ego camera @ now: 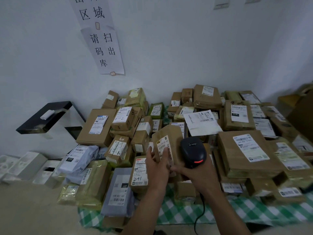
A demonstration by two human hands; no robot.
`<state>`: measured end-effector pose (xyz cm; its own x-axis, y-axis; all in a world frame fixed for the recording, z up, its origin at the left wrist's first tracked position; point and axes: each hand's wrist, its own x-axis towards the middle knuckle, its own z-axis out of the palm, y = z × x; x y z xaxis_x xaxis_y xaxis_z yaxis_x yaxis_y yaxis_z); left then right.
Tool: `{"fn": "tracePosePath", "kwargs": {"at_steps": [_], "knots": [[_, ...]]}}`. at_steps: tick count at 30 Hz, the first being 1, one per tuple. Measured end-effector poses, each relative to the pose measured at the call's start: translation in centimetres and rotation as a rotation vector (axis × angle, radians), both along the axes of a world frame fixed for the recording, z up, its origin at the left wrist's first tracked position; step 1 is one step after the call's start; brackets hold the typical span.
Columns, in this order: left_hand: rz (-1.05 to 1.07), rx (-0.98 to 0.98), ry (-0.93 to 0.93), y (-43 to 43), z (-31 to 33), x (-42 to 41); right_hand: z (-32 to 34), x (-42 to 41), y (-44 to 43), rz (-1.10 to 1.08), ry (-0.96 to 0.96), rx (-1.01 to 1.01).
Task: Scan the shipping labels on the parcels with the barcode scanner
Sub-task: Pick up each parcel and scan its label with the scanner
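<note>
My left hand [157, 165] holds a brown paper parcel [171, 138] upright above the pile, fingers across its white shipping label [163, 145]. My right hand [198, 172] grips a black corded barcode scanner [193, 151], whose head sits just right of the parcel with a red light glowing on its near face. Below lies a box marked "241" [139, 172]. Many more labelled cardboard boxes and mailers cover the surface around both hands.
The pile rests on a green-and-white checked cloth [211, 212]. A large flat box [243, 153] lies to the right, a grey mailer [118, 194] at the near left. A black shelf [45, 117] and white boxes [30, 167] stand left. Paper signs [105, 48] hang on the wall.
</note>
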<state>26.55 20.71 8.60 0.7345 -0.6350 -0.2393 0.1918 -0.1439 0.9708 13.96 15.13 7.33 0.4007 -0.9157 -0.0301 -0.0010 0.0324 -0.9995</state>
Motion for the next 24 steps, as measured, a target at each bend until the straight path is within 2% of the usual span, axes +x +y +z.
{"fn": "tracePosePath", "kwargs": {"at_steps": [4, 8, 10, 13, 16, 18, 24], "knots": [[-0.025, 0.032, 0.028, 0.9, 0.7, 1.1, 0.5, -0.8, -0.3, -0.07, -0.07, 0.083], [-0.213, 0.0, 0.222, 2.0, 1.0, 2.3, 0.9, -1.7, -0.8, -0.056, -0.168, 0.235], [-0.219, -0.032, 0.229, 2.3, 0.8, 2.9, 1.0, -1.9, -0.9, -0.069, -0.152, 0.232], [-0.178, -0.03, 0.155, 2.4, 0.4, 3.4, 1.1, -1.9, -0.8, -0.09, -0.065, 0.154], [-0.114, 0.001, -0.055, 2.3, 0.2, 4.0, 1.2, -1.9, -0.4, -0.104, 0.037, 0.075], [-0.087, -0.023, -0.119, 2.1, 0.1, 4.6, 1.2, -2.0, -0.3, -0.075, 0.109, 0.058], [-0.028, -0.047, -0.228, 1.1, -0.2, 5.2, 3.1, -1.6, 0.5, 0.195, 0.214, 0.106]]}}
